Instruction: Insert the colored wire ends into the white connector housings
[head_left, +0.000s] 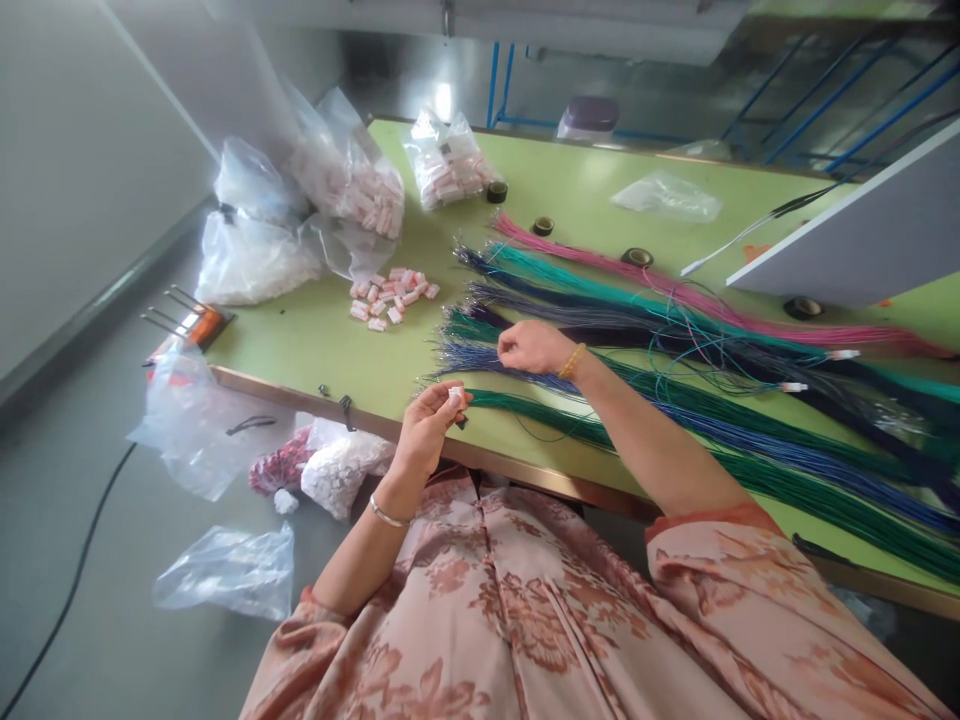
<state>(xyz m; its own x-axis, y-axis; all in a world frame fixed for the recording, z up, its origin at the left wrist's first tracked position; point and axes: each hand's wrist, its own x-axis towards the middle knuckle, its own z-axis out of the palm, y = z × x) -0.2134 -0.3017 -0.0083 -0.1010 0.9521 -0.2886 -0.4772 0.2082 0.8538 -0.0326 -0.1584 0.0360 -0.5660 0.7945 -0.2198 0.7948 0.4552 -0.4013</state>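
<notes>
My left hand is near the table's front edge, thumb and fingers closed on a small white connector housing. Just to its right lie the tips of a green wire bundle. Above the blue wire bundle, my right hand is closed with its fingers curled in; whatever they hold, if anything, is hidden. Farther back on the table is a loose heap of white and pink connector housings. Teal wires and pink wires run rightward beyond dark ones.
Bags of housings stand at the back left. Black tape rolls lie among the wires. A white panel juts in at right. An orange tool with metal prongs sits at the table's left corner. Plastic bags lie below.
</notes>
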